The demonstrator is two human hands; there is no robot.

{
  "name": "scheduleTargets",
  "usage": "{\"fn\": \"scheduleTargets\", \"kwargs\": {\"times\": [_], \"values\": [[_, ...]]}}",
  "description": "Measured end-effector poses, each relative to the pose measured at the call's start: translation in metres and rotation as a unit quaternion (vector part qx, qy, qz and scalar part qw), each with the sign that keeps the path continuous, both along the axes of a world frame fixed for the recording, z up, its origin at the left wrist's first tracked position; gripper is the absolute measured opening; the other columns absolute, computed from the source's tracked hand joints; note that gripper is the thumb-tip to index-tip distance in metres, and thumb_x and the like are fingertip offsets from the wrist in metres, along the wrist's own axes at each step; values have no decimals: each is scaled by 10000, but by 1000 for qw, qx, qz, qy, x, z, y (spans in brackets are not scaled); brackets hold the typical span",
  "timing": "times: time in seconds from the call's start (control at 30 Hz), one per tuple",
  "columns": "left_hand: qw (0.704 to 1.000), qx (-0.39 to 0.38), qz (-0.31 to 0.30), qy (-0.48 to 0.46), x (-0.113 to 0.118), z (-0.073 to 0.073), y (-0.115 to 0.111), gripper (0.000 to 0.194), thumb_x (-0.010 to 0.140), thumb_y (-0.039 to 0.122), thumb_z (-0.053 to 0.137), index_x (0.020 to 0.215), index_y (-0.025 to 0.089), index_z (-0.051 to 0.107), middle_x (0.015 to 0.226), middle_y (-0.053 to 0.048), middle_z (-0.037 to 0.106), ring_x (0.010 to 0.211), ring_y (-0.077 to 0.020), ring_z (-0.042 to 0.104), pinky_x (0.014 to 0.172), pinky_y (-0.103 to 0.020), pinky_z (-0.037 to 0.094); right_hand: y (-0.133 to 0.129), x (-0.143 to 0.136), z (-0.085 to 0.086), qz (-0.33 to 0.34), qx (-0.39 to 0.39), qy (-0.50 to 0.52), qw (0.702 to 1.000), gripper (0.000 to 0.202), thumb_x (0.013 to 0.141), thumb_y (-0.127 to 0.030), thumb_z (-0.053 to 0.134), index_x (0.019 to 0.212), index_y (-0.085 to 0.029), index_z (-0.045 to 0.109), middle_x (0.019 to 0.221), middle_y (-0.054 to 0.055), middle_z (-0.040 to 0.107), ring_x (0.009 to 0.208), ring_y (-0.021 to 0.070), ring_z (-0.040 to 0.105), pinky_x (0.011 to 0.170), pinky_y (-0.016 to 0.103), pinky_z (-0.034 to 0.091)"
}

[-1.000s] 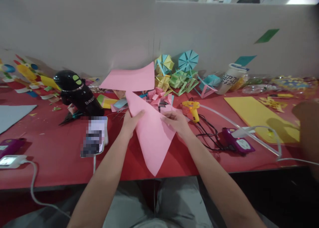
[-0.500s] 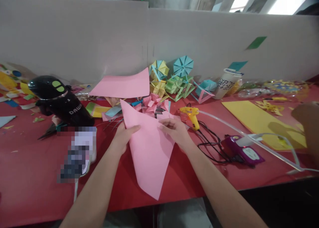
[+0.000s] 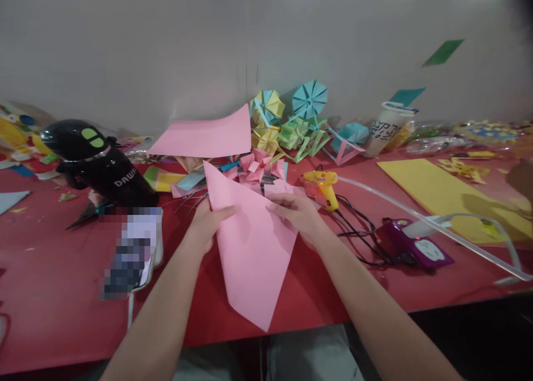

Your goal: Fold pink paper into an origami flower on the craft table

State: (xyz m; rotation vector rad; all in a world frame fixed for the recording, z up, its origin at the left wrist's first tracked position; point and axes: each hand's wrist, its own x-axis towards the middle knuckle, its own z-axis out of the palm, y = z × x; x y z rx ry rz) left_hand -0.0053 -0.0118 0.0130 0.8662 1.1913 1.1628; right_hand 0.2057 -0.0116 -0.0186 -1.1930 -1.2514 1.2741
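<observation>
A large pink paper sheet (image 3: 254,247), curved and partly rolled over, is held above the front of the red table (image 3: 200,314). My left hand (image 3: 208,222) grips its left edge, thumb on the front face and fingers behind. My right hand (image 3: 297,214) pinches the upper right edge, its fingertips on the paper. Behind the sheet lie pink folded paper pieces (image 3: 256,167), partly covered by it. A yellow glue gun (image 3: 327,186) rests just beyond my right hand.
A black bottle (image 3: 104,167) and a phone (image 3: 133,253) are at left. Folded paper models (image 3: 293,136) and another pink sheet (image 3: 204,136) stand behind. On the right are a purple power strip (image 3: 416,246), a cup (image 3: 385,128) and yellow paper (image 3: 441,197).
The head view has tilted slightly downward. Both hands keep their hold on the pink sheet, which has hardly shifted. At the right edge, another person's arm has moved back.
</observation>
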Motion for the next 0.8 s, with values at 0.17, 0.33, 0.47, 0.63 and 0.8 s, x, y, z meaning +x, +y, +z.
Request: {"fn": "scheduleTargets", "kwargs": {"times": [0.17, 0.33, 0.47, 0.63, 0.8], "values": [[1000, -4, 8, 4, 1, 1, -1, 492, 490, 183, 875, 950, 138, 706, 923, -117, 755, 781, -269, 711, 738, -390, 581, 1, 3, -1, 6, -7, 4, 1000, 396, 641, -363, 814, 1002, -216, 738, 869, 33, 725, 749, 141, 638, 671, 276, 499], [1000, -3, 4, 6, 1, 2, -2, 468, 495, 180, 873, 933, 136, 713, 904, -115, 755, 772, -270, 709, 735, -387, 580, 1, 2, -1, 11, -13, 9, 1000, 383, 643, -373, 805, 978, -202, 735, 888, 50, 729, 759, 151, 642, 665, 284, 506], [1000, -8, 10, 9, 1, 0, 0, 462, 500, 176, 859, 934, 127, 708, 909, -111, 752, 768, -254, 704, 719, -365, 575, 1, 0, 0, -3, -16, 16, 1000, 344, 618, -354, 812, 914, -196, 737, 833, 34, 721, 718, 139, 629, 664, 283, 506], [997, 18, 64, -37, -4, -2, 9, 353, 577, 227, 791, 894, 119, 679, 848, -84, 737, 748, -217, 688, 707, -327, 557, -1, 2, 4, 5, -40, 26, 999, 323, 592, -295, 815, 889, -189, 747, 830, 18, 718, 732, 123, 625, 727, 277, 503], [986, 55, 139, -69, -13, -2, 19, 214, 580, 162, 746, 773, 138, 658, 731, -10, 683, 666, -129, 627, 646, -220, 515, -5, 9, 12, 73, -84, 9, 994, 329, 598, -286, 800, 908, -186, 756, 878, 39, 732, 765, 146, 640, 731, 293, 507]]}}
